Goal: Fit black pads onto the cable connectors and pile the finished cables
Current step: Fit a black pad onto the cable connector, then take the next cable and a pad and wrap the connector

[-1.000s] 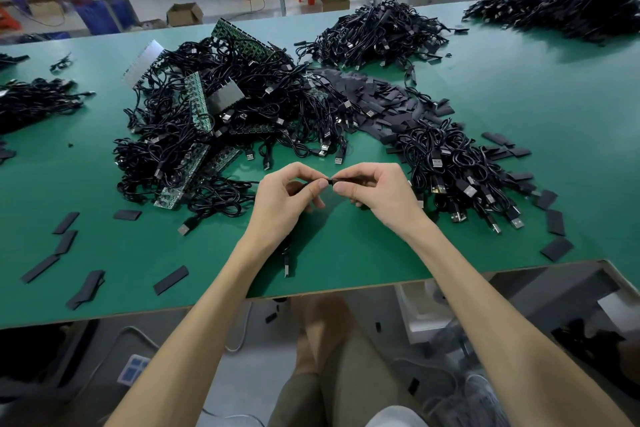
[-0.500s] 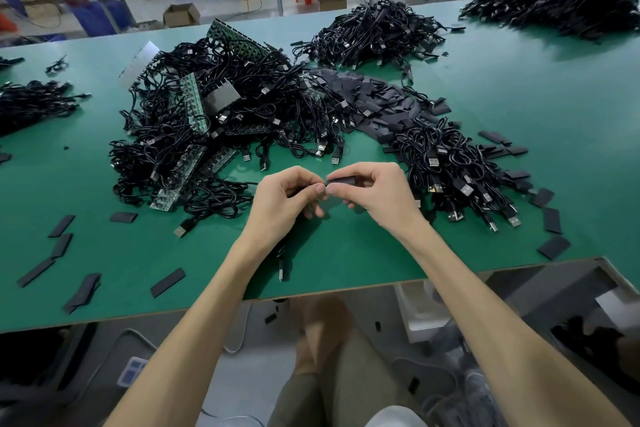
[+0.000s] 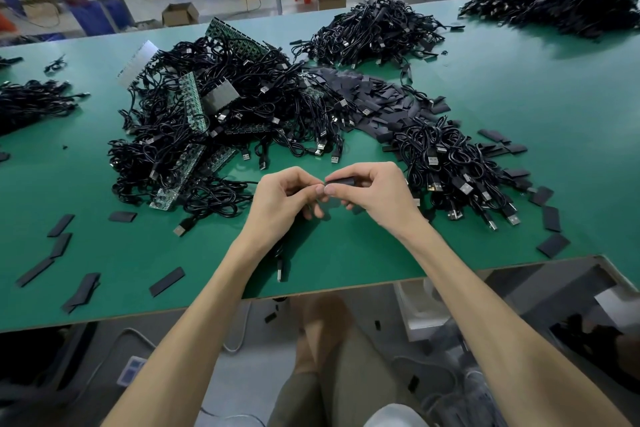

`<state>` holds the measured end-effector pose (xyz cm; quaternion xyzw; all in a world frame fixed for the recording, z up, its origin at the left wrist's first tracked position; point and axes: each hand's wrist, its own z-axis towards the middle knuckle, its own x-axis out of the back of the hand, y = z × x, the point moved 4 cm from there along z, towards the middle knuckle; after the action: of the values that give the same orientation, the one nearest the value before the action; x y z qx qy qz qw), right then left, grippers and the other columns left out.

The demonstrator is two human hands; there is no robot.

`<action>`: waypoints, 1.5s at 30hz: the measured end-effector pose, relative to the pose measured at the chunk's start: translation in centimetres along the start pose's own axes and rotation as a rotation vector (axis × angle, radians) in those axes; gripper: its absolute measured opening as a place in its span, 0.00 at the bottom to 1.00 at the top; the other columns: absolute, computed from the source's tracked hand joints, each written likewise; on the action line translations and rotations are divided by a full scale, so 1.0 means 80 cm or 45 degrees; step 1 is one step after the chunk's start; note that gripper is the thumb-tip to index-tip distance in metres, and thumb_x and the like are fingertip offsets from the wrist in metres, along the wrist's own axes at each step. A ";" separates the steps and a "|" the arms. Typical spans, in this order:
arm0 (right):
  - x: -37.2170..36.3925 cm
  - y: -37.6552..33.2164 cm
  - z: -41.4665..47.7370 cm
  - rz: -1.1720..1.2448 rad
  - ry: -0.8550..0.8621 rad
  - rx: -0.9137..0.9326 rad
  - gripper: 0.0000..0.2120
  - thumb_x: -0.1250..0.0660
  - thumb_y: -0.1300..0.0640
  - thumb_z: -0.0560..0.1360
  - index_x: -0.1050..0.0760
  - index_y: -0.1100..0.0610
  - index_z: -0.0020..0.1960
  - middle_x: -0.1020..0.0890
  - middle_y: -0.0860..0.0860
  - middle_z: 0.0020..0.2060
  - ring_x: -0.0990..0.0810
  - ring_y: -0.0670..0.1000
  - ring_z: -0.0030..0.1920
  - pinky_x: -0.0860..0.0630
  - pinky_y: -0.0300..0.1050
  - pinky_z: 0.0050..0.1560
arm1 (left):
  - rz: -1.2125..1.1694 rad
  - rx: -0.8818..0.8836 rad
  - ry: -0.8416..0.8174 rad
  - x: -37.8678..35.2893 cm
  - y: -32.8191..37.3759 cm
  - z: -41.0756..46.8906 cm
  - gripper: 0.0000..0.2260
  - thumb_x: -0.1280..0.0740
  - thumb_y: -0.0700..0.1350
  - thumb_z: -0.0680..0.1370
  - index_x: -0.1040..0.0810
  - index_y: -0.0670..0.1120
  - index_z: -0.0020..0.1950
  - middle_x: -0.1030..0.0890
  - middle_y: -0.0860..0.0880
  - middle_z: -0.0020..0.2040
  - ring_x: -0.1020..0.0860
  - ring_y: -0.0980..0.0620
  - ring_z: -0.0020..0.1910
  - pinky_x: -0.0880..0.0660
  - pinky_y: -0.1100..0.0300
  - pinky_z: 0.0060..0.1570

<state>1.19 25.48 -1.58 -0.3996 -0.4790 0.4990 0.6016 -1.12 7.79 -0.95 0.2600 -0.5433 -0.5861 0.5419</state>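
Note:
My right hand point(image 3: 374, 192) pinches a small black pad point(image 3: 341, 180) between thumb and fingers above the green table point(image 3: 346, 260). My left hand point(image 3: 282, 199) meets it fingertip to fingertip and grips a black cable whose connector is hidden inside the fingers. That cable's other end, a USB plug point(image 3: 280, 270), hangs under my left wrist near the table's front edge. A big tangle of black cables point(image 3: 207, 135) lies to the left behind my hands. A smaller cable pile point(image 3: 450, 170) lies to the right. A heap of black pads point(image 3: 367, 97) spreads between them.
Green circuit-board strips point(image 3: 192, 104) stick out of the big tangle. Loose pads point(image 3: 166, 282) are scattered at the front left and front right point(image 3: 552, 244). More cable piles sit at the back point(image 3: 374, 31), far right point(image 3: 554, 7) and far left point(image 3: 31, 104).
The pad in my right hand now lies broader and closer against my left fingertips. Both hands stay at the same spot above the table.

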 end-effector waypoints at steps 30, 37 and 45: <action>0.016 0.004 0.004 0.142 0.257 -0.020 0.08 0.38 0.61 0.85 0.19 0.59 0.55 0.16 0.55 0.32 0.22 0.50 0.29 0.28 0.41 0.29 | 0.258 -0.048 0.072 -0.002 0.007 -0.004 0.04 0.30 0.43 0.81 0.17 0.44 0.49 0.14 0.51 0.41 0.17 0.53 0.38 0.22 0.60 0.42; 0.024 0.003 0.002 0.317 0.413 0.000 0.08 0.36 0.60 0.84 0.20 0.61 0.52 0.15 0.56 0.34 0.19 0.51 0.32 0.25 0.41 0.32 | 0.712 0.028 0.003 -0.001 0.006 -0.017 0.13 0.34 0.56 0.81 0.22 0.51 0.61 0.30 0.55 0.51 0.26 0.59 0.43 0.33 0.73 0.44; 0.023 0.006 0.004 0.401 0.358 -0.057 0.17 0.44 0.52 0.87 0.22 0.62 0.54 0.13 0.58 0.39 0.16 0.53 0.36 0.22 0.41 0.34 | 0.597 0.159 0.028 0.004 0.017 -0.002 0.08 0.31 0.48 0.81 0.16 0.46 0.46 0.19 0.59 0.34 0.25 0.62 0.31 0.33 0.69 0.33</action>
<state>0.83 27.34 -1.61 -0.5484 -0.3329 0.5156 0.5680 -0.55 7.65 0.37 0.1661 -0.6180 -0.4067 0.6519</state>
